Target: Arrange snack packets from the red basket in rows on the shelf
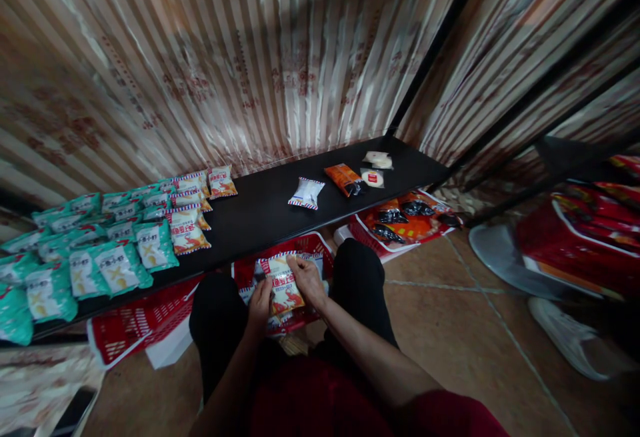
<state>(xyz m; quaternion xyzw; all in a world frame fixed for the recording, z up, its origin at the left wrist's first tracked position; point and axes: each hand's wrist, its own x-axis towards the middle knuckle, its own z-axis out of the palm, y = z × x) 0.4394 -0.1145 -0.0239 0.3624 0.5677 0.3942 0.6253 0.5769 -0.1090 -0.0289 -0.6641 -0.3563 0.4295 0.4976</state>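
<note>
Between my knees I hold a white, orange and red snack bag (284, 285) over a red basket (320, 244). My left hand (261, 304) grips the bag's left edge, and my right hand (307, 278) has its upper right side, fingers closed on it. More packets lie in the basket below, partly hidden by the bag and my hands. Matching white and orange bags (189, 227) stand in a row on the black shelf (250, 217) in front of me. Left of them are rows of teal snack bags (117, 265).
On the shelf lie a silvery-white packet (307, 193), an orange packet (345, 179) and pale packets (375, 169). A red basket (135, 320) sits below left, and another with orange packets (400, 217) below right. A person's white shoe (570, 337) is at far right.
</note>
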